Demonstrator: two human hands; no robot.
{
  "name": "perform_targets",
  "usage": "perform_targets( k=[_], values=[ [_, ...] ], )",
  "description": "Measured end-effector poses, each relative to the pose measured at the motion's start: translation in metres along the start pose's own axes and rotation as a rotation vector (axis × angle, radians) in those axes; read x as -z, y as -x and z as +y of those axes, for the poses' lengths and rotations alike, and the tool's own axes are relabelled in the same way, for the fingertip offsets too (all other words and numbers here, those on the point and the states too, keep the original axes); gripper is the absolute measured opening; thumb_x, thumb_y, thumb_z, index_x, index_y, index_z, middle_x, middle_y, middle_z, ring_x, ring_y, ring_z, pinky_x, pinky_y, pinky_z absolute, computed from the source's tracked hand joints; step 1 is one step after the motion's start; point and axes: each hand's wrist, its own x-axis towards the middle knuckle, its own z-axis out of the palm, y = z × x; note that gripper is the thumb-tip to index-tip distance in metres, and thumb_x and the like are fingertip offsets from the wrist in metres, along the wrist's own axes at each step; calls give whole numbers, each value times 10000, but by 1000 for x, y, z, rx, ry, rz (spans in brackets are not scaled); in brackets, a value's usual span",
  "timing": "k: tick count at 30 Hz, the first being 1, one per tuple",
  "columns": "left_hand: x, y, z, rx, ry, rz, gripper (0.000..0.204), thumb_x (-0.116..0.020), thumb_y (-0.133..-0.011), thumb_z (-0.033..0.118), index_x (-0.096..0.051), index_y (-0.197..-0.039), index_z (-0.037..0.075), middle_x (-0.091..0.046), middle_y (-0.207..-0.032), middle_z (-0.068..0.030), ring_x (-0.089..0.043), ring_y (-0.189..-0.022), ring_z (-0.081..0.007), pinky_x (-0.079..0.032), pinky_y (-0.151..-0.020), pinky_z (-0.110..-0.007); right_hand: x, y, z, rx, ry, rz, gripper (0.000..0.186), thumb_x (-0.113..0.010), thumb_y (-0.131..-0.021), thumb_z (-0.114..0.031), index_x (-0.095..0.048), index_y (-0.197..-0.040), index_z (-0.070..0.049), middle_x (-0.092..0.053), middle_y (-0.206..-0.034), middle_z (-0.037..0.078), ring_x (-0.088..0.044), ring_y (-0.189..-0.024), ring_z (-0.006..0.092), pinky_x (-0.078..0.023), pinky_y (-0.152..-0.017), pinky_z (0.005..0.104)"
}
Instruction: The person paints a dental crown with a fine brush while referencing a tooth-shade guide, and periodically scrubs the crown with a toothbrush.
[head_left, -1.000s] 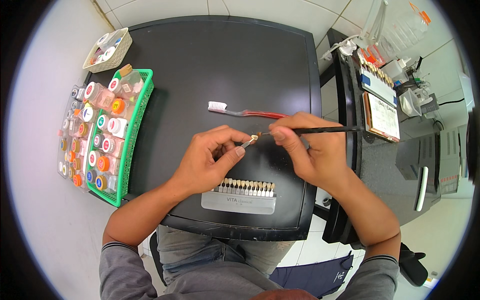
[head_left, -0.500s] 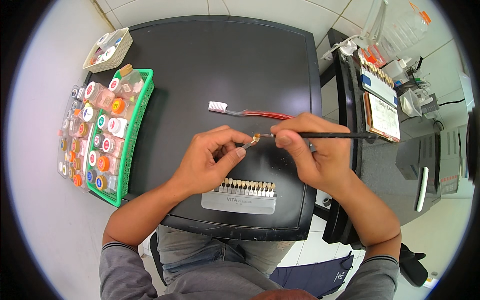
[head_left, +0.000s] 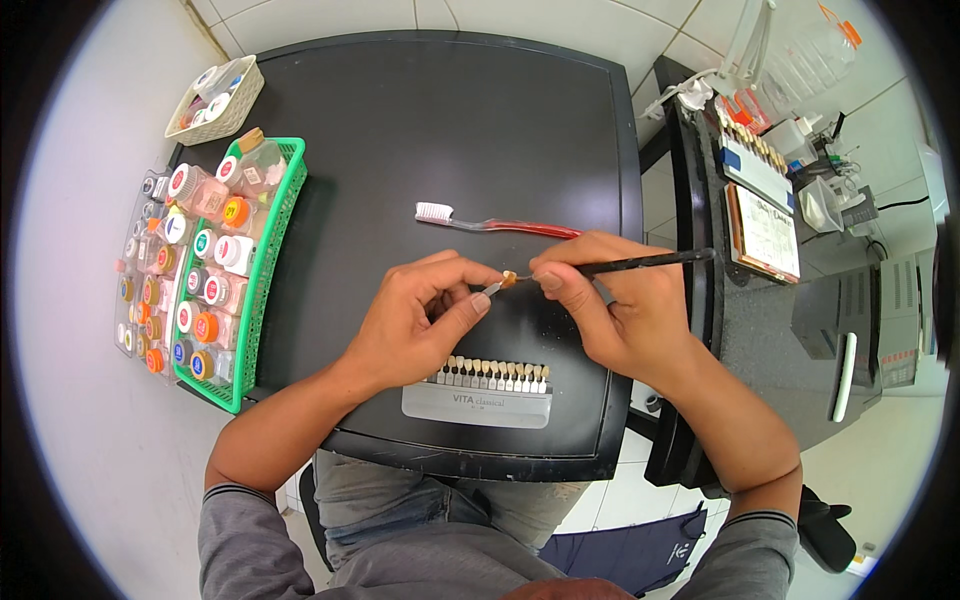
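My left hand (head_left: 415, 315) pinches a dental shade tab (head_left: 492, 289) between thumb and forefinger, its end pointing right. By that end sits a small brownish-yellow tooth-shaped piece (head_left: 509, 279); how it is held I cannot make out. My right hand (head_left: 625, 300) grips a fine brush with a black handle (head_left: 650, 262) like a pen. The brush's thin tip reaches left to the small piece, seemingly touching it. Just below my hands lies a grey shade guide (head_left: 477, 405) with a row of tooth-coloured tabs along its upper edge. A red-handled toothbrush (head_left: 510, 227) rests beyond my hands.
On the left, a green basket (head_left: 262, 300) holds several capped bottles, with a clear tray (head_left: 128, 270) of more bottles beside it. A cream basket (head_left: 240, 108) stands at the table's far left corner. The right-hand counter (head_left: 770, 330) carries a notebook (head_left: 765, 232) and another shade guide (head_left: 750, 180).
My right hand has shifted slightly left, and the brush handle has moved left and now slants up to the right. My left hand stays nearly where it was.
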Motion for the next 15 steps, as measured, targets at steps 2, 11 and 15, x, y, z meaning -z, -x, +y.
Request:
perform_targets(
  k=[2,11,15],
  values=[
    [0,0,-1,3,8,3,231,-727,-1072,109,-786,-1258,-16,-580,-902,-1,-518,-725,-68,-417,-670,-274,2,-2,-2,0,-21,17,83,-802,-1028,-97,-811,-1026,-14,-794,-928,130,-763,-777,312,-587,-690,376],
    [0,0,0,-6,4,-6,227,-726,-1073,102,-786,-1257,-15,-583,-898,0,-525,-731,-66,-425,-679,-267,-1,0,-1,16,25,15,73,-805,-1025,-93,-804,-1024,-21,-796,-942,122,-757,-763,300,-583,-673,371],
    [1,0,-1,2,-10,-13,223,-720,-1072,91,-787,-1257,-15,-585,-898,1,-521,-732,-62,-425,-680,-269,1,-2,-1,-23,12,28,80,-808,-1027,-102,-801,-1019,-22,-793,-937,118,-751,-763,300,-581,-680,374]
  ],
)
